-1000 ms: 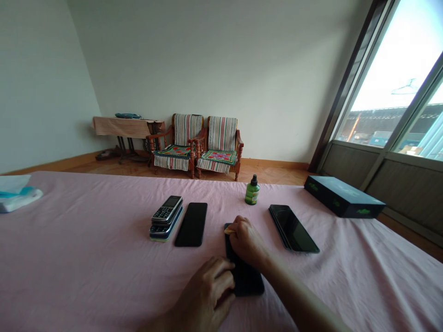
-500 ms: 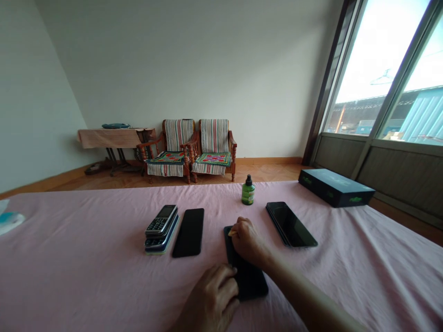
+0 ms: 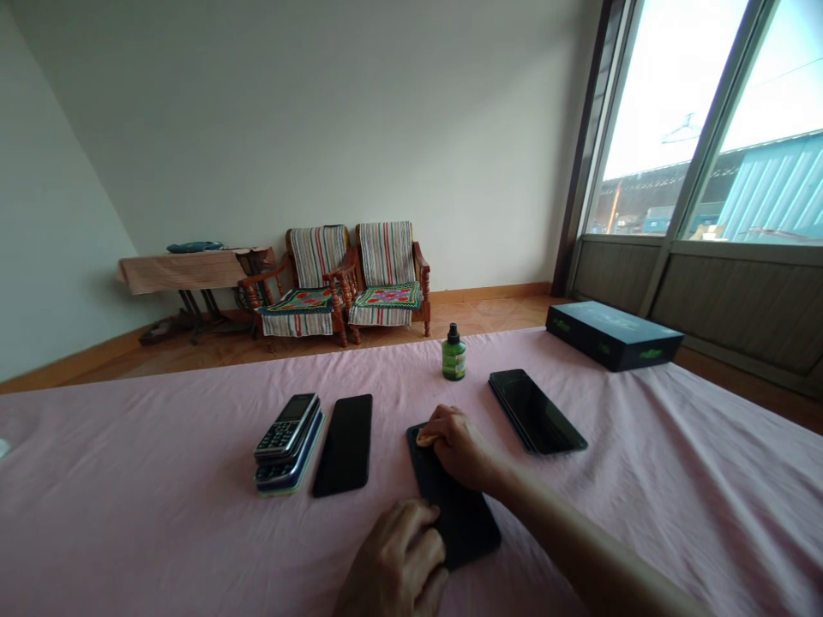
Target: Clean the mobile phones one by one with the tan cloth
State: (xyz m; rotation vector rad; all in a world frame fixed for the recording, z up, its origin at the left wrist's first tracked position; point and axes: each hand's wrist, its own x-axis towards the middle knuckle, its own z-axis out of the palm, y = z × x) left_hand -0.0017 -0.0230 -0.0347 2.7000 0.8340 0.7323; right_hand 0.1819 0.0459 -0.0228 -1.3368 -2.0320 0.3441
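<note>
A dark smartphone (image 3: 464, 524) lies flat on the pink cloth cover, partly hidden under both hands. My right hand (image 3: 458, 444) is closed around a small pale yellow wiping cloth (image 3: 423, 439) and presses it on the phone's far left corner. My left hand (image 3: 397, 557) has curled fingers gripping the phone's near left edge. To the left, another black smartphone (image 3: 344, 446) lies by itself. Beyond the right hand stands a small green bottle (image 3: 453, 358) with a black top.
Far left is a stack of phones, a keypad phone (image 3: 289, 426) on top. Several flat phones (image 3: 537, 411) lie stacked at right. A black box (image 3: 614, 334) sits near the bed-like surface's (image 3: 160, 514) far right edge. Two wooden chairs (image 3: 386, 266) stand beyond.
The camera view has tilted and shifted slightly. My right hand keeps the cloth at the phone's far left corner, and my left hand stays on the near left edge.
</note>
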